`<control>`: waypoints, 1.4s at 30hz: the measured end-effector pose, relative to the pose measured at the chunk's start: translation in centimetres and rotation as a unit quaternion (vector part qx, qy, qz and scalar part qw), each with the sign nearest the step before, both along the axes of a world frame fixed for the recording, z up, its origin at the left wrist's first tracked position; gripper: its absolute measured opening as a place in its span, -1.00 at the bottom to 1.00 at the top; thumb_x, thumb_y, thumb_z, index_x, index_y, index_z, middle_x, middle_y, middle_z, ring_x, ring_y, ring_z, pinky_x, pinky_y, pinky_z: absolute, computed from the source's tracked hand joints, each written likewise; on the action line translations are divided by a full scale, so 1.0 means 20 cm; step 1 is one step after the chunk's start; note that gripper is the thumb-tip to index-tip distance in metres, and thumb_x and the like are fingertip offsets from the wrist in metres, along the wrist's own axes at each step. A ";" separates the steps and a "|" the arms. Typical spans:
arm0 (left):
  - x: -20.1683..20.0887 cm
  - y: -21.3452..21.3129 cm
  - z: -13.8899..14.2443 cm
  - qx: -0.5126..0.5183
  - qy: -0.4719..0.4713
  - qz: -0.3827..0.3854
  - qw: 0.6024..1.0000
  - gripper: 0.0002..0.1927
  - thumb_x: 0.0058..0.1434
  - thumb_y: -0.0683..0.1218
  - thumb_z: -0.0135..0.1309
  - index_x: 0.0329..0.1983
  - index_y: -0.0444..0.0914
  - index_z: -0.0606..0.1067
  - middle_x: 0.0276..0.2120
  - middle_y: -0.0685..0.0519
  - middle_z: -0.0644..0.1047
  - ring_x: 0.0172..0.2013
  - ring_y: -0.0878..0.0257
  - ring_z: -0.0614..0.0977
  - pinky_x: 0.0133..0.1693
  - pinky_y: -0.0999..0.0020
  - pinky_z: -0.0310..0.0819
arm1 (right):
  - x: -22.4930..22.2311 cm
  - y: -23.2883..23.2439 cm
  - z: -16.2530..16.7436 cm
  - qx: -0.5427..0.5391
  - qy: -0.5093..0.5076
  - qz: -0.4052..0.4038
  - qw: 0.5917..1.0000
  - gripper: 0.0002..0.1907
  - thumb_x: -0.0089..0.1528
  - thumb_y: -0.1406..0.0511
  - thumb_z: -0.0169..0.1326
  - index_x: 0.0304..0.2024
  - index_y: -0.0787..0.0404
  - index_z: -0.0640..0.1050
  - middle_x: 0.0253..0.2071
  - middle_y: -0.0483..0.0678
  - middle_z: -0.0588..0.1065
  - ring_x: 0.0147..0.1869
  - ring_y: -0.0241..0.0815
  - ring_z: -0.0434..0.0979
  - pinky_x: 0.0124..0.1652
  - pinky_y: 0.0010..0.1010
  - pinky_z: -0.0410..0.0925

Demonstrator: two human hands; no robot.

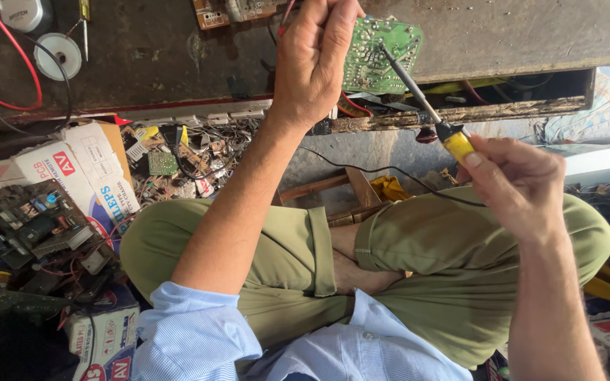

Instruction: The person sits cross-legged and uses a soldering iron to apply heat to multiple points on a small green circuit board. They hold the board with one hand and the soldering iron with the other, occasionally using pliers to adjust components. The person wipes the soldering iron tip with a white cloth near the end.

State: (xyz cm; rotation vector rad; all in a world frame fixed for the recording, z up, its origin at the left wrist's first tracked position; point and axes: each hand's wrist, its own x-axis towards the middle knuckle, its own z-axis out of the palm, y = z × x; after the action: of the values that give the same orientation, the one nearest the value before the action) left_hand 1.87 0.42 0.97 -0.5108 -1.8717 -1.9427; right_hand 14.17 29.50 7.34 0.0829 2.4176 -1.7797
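My left hand (315, 63) is raised over the dark workbench edge and grips a green circuit board (383, 60) by its left side, solder side facing me. My right hand (520, 187) holds a soldering iron (455, 140) by its yellow handle. The iron's thin dark shaft runs up and left, and its tip rests on the upper middle of the board. A black cord trails from the iron across my crossed legs in olive trousers (418, 247).
A worn dark workbench (164, 56) spans the top, with a spool of solder (58, 55), a red wire (26, 70) and another board (231, 10). Cardboard boxes (86, 169) and scrap electronics (33, 233) crowd the left. A wooden stool frame (351, 187) stands below the bench.
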 end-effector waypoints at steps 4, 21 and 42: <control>0.00 0.00 -0.01 -0.001 0.009 0.004 1.000 -0.78 0.67 -0.03 -0.13 0.05 -0.21 0.50 -0.50 0.21 0.32 -0.50 0.50 0.30 -0.43 0.48 0.19 | -0.02 0.01 0.01 0.007 -0.020 -0.003 1.000 -0.78 0.36 0.43 0.18 0.07 0.31 0.63 -0.31 -0.07 0.59 -0.37 -0.51 0.44 -0.43 -0.68 0.26; 0.02 -0.01 0.03 0.018 -0.023 -0.007 1.000 -0.76 0.66 -0.03 -0.11 -0.03 -0.26 0.49 -0.49 0.22 0.30 -0.47 0.48 0.28 -0.40 0.48 0.16 | 0.31 -0.13 0.29 0.159 0.225 -0.105 0.956 -0.81 0.54 0.40 0.14 0.19 0.36 0.57 -0.10 0.04 0.56 -0.20 -0.39 0.56 -0.21 -0.58 0.41; 0.00 -0.04 0.05 0.049 -0.009 -0.086 0.995 -0.74 0.66 -0.03 -0.09 -0.09 -0.26 0.51 -0.53 0.23 0.28 -0.52 0.51 0.23 -0.46 0.48 0.03 | 0.15 -0.16 0.20 0.283 0.170 -0.030 0.944 -0.78 0.44 0.39 0.28 0.12 0.32 0.65 -0.40 -0.09 0.52 -0.39 -0.50 0.38 -0.35 -0.65 0.25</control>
State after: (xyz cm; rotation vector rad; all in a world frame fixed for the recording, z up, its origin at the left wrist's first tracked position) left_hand 1.83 -0.41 1.95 -0.6459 -1.7840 -2.1437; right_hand 17.09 26.22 11.33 -0.1045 3.1358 -1.1316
